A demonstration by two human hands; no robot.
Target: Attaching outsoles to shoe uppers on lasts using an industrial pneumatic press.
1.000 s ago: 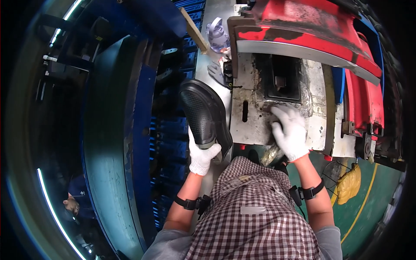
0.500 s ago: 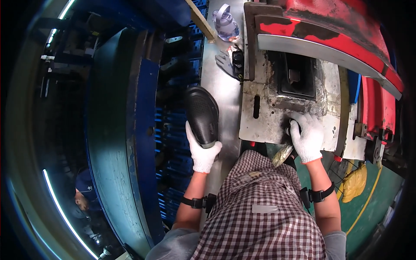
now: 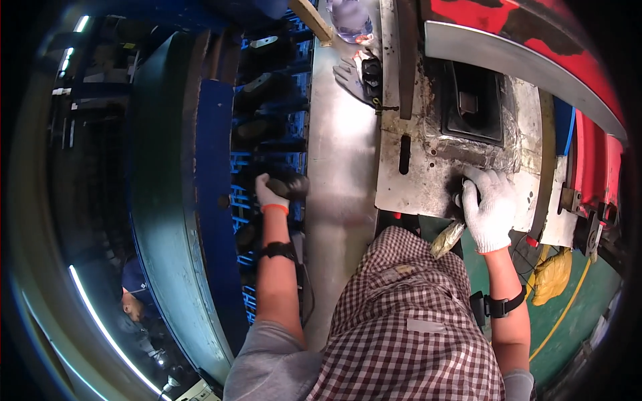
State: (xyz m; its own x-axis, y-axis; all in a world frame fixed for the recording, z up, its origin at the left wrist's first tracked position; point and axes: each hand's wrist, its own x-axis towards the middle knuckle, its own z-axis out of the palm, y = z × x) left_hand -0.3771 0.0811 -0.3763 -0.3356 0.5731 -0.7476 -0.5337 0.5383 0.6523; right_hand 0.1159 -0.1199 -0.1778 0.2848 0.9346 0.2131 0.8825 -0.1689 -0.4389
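My left hand (image 3: 271, 194), in a white knit glove with an orange cuff, is closed on a black shoe (image 3: 294, 186). It holds the shoe over the blue slatted rack (image 3: 297, 162) on the left; motion blurs the shoe's outline. At the near edge of the metal plate (image 3: 401, 190), my right hand (image 3: 491, 208), gloved the same way, curls round a dark knob-like handle (image 3: 457, 199), mostly hidden by the fingers. Just below it a bundle wrapped in yellowish film (image 3: 447, 239) sticks out. Behind the right hand, the plate carries a black rectangular frame (image 3: 473, 134).
Red machinery (image 3: 568, 33) with a curved metal edge overhangs the plate. A grey glove (image 3: 350, 79) and a clear bottle (image 3: 351, 23) lie on the steel strip (image 3: 341, 220). More dark shoes (image 3: 261, 130) sit in the rack. Beyond the blue beam, a person (image 3: 132, 304) is partly visible.
My left hand has carried the shoe left and away from the steel strip to over the rack, turning it sideways. My right hand keeps its place at the plate's edge.
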